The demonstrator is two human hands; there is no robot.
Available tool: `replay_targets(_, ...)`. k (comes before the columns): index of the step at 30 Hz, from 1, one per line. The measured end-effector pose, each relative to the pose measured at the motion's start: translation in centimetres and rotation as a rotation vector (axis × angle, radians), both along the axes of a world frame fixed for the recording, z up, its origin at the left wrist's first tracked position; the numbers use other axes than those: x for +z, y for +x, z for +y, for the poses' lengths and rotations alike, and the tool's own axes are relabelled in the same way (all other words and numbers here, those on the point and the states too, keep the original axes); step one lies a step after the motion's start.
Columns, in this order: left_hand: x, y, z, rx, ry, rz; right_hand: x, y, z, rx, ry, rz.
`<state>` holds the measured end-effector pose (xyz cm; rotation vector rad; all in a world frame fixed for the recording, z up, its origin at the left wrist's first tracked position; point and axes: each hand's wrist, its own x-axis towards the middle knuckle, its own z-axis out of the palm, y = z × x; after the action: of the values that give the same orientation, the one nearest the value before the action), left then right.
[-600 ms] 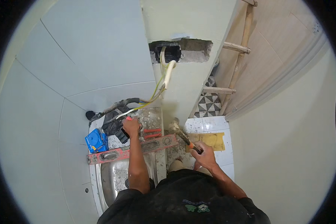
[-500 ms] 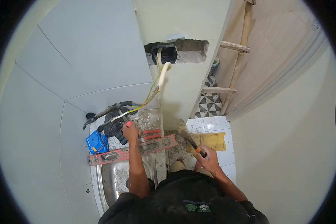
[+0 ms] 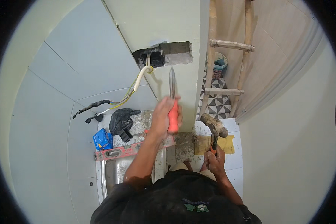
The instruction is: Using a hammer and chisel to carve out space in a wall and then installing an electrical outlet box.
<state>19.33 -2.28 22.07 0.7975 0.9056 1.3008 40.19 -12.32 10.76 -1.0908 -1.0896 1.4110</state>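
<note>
Left hand (image 3: 164,115) raised, fingers clenched round orange grip of chisel (image 3: 172,100), blade upright, tip just below wall hole (image 3: 164,55). Right hand (image 3: 214,160) lower, fingers gripping hammer (image 3: 214,128), head dusty. Below: red level (image 3: 130,149) across steel sink (image 3: 117,171), black bag (image 3: 121,119), blue box (image 3: 102,139) on gritty surface (image 3: 143,123)

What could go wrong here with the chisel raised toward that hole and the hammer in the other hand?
Loose wires hang out of the wall opening close to the chisel tip; a strike could nick them.

The left hand grips the chisel's orange handle, in line with the hammer held by the right hand; a glancing blow may hit fingers.

Rubble already litters the counter; more chips could fly toward the face.
</note>
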Motion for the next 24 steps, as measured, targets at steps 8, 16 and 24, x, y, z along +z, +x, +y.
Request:
replay_targets(8, 2.8, 2.0, 7.5, 0.175, -0.006, 0.102, -1.9, 1.9, -1.7, -0.023, 0.048, 0.008)
replay_targets(16, 3.1, 1.6, 6.3, 0.084, -0.100, -0.297, -2.4, 2.4, -1.8, -0.053, 0.016, -0.013)
replay_targets(24, 2.8, 2.4, 6.9, 0.238, -0.127, -0.155, -2.8, 2.0, -1.8, 0.027, -0.029, -0.036)
